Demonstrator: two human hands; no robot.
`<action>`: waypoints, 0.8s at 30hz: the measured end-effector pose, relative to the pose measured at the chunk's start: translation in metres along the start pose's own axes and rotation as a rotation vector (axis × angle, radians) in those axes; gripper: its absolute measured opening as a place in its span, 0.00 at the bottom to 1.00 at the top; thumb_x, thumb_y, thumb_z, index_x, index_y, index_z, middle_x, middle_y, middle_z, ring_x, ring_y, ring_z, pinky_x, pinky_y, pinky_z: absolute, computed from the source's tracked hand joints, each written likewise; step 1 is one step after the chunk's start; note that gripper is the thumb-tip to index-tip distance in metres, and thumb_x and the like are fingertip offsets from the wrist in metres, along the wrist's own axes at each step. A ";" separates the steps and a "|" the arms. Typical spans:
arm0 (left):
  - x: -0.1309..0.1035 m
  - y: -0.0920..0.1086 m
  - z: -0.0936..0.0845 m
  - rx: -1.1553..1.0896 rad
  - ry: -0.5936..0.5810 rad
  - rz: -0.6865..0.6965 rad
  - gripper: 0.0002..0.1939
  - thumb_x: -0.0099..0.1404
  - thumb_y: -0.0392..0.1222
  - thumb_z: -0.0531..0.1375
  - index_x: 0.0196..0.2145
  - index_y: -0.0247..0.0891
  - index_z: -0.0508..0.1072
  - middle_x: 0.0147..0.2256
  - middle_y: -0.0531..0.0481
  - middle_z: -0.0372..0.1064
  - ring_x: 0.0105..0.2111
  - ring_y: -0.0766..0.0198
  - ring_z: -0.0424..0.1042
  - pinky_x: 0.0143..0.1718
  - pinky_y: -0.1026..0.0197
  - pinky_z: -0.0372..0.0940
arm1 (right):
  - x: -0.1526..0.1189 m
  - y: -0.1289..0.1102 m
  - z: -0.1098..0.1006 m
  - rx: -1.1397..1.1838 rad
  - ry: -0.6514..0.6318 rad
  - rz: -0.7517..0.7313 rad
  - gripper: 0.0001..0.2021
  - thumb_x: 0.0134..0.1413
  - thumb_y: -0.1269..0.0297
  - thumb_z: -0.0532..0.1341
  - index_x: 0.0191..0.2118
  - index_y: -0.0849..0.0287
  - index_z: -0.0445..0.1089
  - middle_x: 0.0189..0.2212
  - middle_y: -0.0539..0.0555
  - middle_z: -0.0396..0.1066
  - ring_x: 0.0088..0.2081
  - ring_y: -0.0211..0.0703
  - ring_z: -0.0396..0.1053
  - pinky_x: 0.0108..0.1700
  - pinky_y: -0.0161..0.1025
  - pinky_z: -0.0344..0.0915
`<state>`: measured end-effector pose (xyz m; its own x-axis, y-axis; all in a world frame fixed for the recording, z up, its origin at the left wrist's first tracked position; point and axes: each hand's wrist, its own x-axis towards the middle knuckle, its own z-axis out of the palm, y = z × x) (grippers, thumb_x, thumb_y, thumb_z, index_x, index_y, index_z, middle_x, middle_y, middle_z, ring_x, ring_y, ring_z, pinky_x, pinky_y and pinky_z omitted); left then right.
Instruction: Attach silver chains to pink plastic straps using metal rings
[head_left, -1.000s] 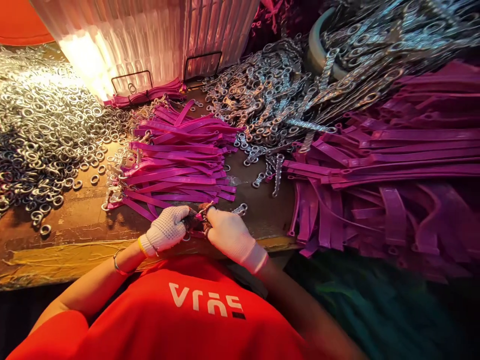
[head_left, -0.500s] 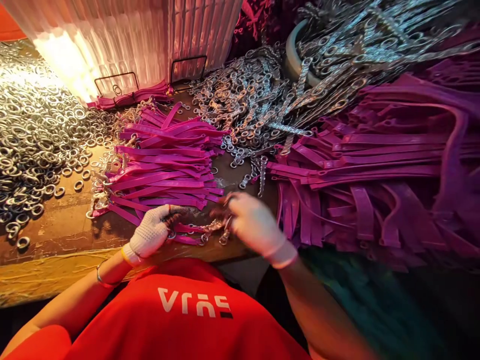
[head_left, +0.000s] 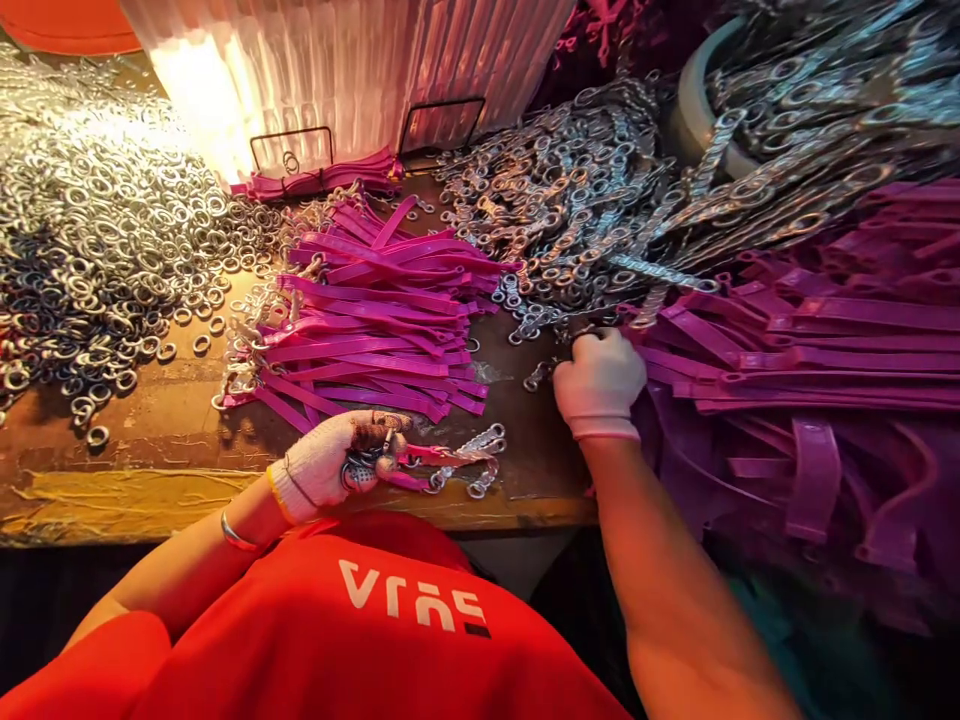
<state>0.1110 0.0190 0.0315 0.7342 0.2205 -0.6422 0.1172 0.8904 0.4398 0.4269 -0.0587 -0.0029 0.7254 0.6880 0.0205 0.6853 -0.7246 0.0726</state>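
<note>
Pink straps (head_left: 430, 452) with twisted silver links (head_left: 480, 442) are clasped in the left hand (head_left: 335, 463); the right hand's (head_left: 600, 380) grip cannot be told

The straps (head_left: 382, 322) are magenta, the rings (head_left: 120, 220) silvery, the shirt (head_left: 330, 650) red with white lettering (head_left: 391, 600).

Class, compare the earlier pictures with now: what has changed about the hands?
The right hand has come away from the pink straps and moved right and forward, to the edge of the metal link pile; whether it holds anything is hidden. The left hand still holds the straps. The strap bundle and ring pile stayed put.
</note>
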 end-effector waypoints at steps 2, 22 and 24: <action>0.001 -0.004 -0.002 0.088 0.021 0.043 0.16 0.57 0.37 0.62 0.45 0.35 0.71 0.27 0.52 0.67 0.17 0.73 0.62 0.11 0.73 0.48 | -0.013 -0.002 -0.004 0.140 0.046 -0.043 0.18 0.53 0.75 0.51 0.47 0.71 0.72 0.48 0.73 0.70 0.52 0.62 0.65 0.47 0.50 0.62; -0.005 -0.001 -0.001 0.966 0.071 0.251 0.10 0.65 0.48 0.56 0.32 0.39 0.64 0.20 0.58 0.61 0.18 0.70 0.57 0.18 0.68 0.51 | -0.147 -0.093 -0.046 0.123 -0.271 -0.838 0.10 0.54 0.72 0.56 0.40 0.62 0.73 0.40 0.62 0.73 0.36 0.48 0.69 0.35 0.40 0.59; -0.006 0.001 0.000 0.954 0.020 0.172 0.11 0.65 0.49 0.56 0.33 0.39 0.64 0.20 0.58 0.61 0.17 0.71 0.57 0.17 0.68 0.51 | -0.150 -0.091 -0.044 0.149 -0.282 -0.829 0.11 0.54 0.73 0.56 0.41 0.62 0.73 0.41 0.61 0.74 0.36 0.47 0.70 0.36 0.39 0.59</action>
<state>0.1067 0.0188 0.0364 0.7814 0.3327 -0.5280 0.5091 0.1496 0.8476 0.2530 -0.0944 0.0308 -0.0324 0.9729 -0.2288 0.9843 -0.0087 -0.1763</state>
